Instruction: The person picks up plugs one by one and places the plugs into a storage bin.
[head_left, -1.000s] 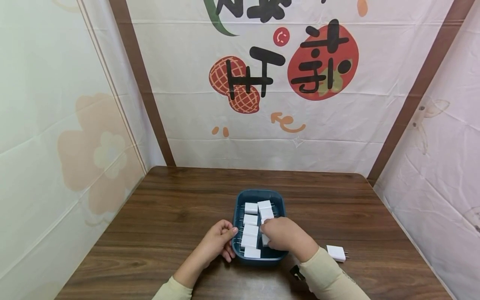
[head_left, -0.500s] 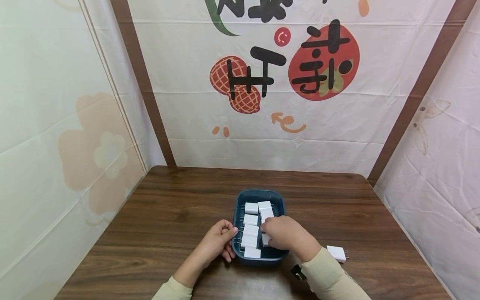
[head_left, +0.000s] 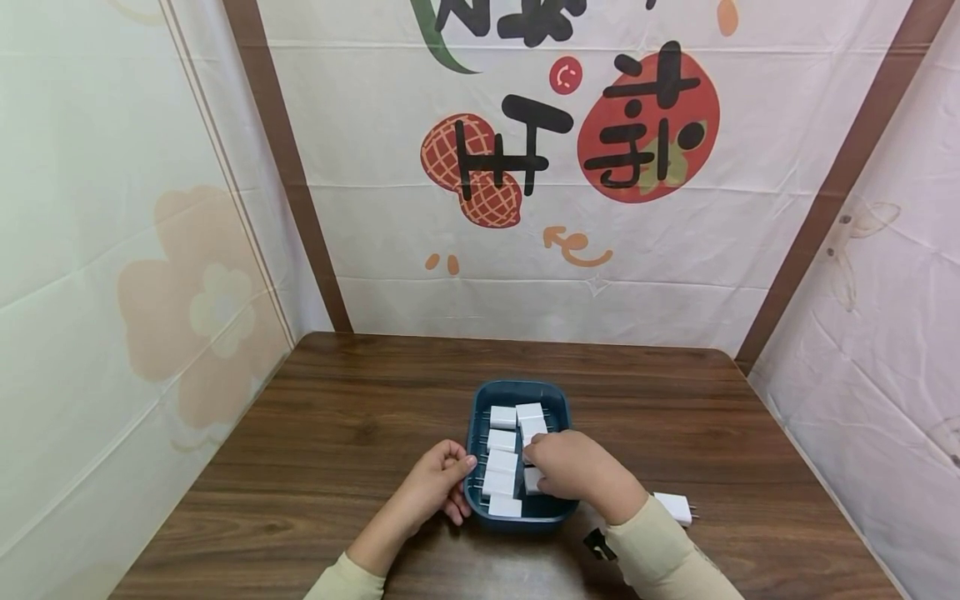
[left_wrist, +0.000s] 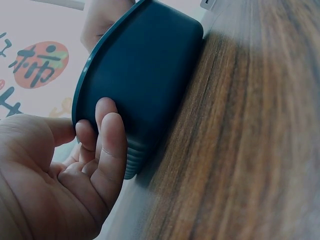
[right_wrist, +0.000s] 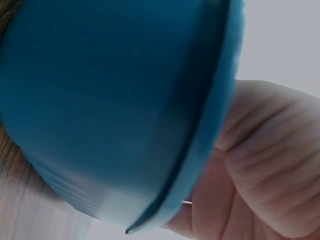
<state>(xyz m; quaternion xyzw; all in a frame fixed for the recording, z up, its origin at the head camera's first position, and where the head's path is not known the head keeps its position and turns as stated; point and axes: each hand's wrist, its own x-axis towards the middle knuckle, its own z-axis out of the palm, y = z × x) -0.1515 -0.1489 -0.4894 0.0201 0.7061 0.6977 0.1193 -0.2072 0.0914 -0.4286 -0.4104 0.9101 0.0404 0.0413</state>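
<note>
A dark blue plastic bin (head_left: 522,523) stands on the table, holding two columns of white plug-in chargers. My left hand (head_left: 438,483) pinches its left rim between thumb and index finger; in the left wrist view the other fingers of that hand (left_wrist: 82,175) lie along the outer wall. My right hand (head_left: 573,471) reaches over the right rim, fingers curled down among the right column. Its thumb and fingers are at the nearest white charger (head_left: 532,481) there, with the fingertips partly hidden. The right wrist view shows mostly the bin's outside (right_wrist: 110,100) and this curled hand (right_wrist: 270,155).
One more white charger (head_left: 674,507) lies on the table to the right, its prongs pointing right, partly behind the right sleeve (head_left: 652,542). A black strap buckle (head_left: 599,545) hangs below that wrist. The brown wooden table (head_left: 360,392) meets printed cloth walls behind and at the sides.
The nearest charger in the right column has settled flatter and shows more of its white top. My right hand has shifted very slightly to the right; my left hand stays at the rim.
</note>
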